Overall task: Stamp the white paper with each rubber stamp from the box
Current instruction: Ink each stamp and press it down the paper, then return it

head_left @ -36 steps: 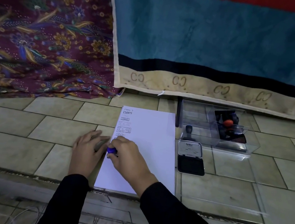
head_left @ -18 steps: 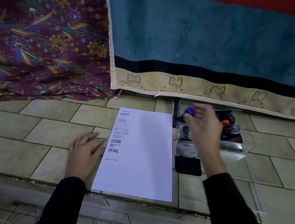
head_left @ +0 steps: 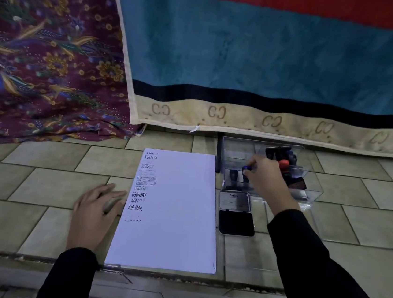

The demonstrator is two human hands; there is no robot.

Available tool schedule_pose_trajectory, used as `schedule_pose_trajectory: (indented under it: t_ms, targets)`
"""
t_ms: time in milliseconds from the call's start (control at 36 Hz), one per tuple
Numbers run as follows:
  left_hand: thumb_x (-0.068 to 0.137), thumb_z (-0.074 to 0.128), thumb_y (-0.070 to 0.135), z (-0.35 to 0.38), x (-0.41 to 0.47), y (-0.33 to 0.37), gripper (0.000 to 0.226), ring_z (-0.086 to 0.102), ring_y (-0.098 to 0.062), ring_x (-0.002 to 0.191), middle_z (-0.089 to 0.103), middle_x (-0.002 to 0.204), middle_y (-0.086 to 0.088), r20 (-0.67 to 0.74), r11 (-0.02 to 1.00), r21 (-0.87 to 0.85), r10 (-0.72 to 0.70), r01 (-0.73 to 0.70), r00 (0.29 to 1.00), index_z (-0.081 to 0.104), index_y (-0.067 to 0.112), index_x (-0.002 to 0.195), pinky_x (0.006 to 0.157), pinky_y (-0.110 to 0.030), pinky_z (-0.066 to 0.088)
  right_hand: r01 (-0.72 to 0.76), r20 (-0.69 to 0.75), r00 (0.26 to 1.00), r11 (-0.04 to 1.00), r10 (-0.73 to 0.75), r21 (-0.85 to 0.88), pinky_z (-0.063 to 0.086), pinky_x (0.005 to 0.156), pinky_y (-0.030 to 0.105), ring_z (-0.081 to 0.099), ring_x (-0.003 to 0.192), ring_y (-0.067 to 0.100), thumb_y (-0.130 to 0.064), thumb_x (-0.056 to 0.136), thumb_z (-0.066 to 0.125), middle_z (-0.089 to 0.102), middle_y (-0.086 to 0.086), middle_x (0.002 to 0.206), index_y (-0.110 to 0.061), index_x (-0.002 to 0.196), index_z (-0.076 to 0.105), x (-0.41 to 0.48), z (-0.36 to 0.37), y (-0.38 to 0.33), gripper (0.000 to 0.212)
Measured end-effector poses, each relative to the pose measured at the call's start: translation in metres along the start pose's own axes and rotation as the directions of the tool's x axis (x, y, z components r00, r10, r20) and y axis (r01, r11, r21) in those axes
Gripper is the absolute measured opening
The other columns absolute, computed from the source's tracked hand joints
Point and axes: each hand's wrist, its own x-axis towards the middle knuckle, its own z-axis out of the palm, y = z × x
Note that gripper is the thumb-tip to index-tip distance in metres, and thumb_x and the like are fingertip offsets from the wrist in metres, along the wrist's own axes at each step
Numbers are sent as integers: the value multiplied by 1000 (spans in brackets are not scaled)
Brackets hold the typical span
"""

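Our right hand (head_left: 264, 178) is pinching a blue-topped rubber stamp (head_left: 246, 168) inside the clear box (head_left: 237, 151), right of centre, hiding its base. Our blurred left hand (head_left: 92, 213), fingers together, is touching the white paper (head_left: 170, 219).

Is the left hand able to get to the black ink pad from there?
Probably yes. The left hand rests at the left edge of the white paper, and only that flat sheet lies between it and the open ink pad. The right hand holds a blue stamp in the clear box, away from the pad.
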Motion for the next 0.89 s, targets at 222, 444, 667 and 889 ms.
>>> schedule_pose_trajectory:
  t_ms: [222,444,667,889]
  targets:
    - [89,65,36,-2,0,5,17,46,-16,127,58,130,8,4,1000,7,4,-4,1000,71,34,105,107,-44,26,-41,102,994,995,49,-86,44,70,26,60,83,27,-8,84,62,66,14,89,-6,87,66,8,5,6,5]
    - [87,69,26,-3,0,8,19,47,-18,126,58,130,9,-1,999,-6,-34,34,999,72,32,105,107,-42,25,-5,22,1000,995,8,-104,52,82,35,64,90,32,-6,87,54,70,19,95,-1,96,71,11,0,8,19]
    - [87,70,27,-4,0,9,18,47,-17,127,59,130,8,7,999,-6,-38,38,999,73,31,104,108,-43,25,-194,-284,950,956,127,-220,51,79,44,56,96,40,-16,86,60,58,28,105,7,99,61,35,-31,32,26]
    - [87,70,27,-4,0,8,18,46,-15,127,58,130,10,17,999,9,-37,37,999,72,33,104,108,-42,25,-373,-152,927,890,344,-261,51,72,36,64,86,35,-29,84,66,67,21,90,-2,82,62,49,-40,38,27]
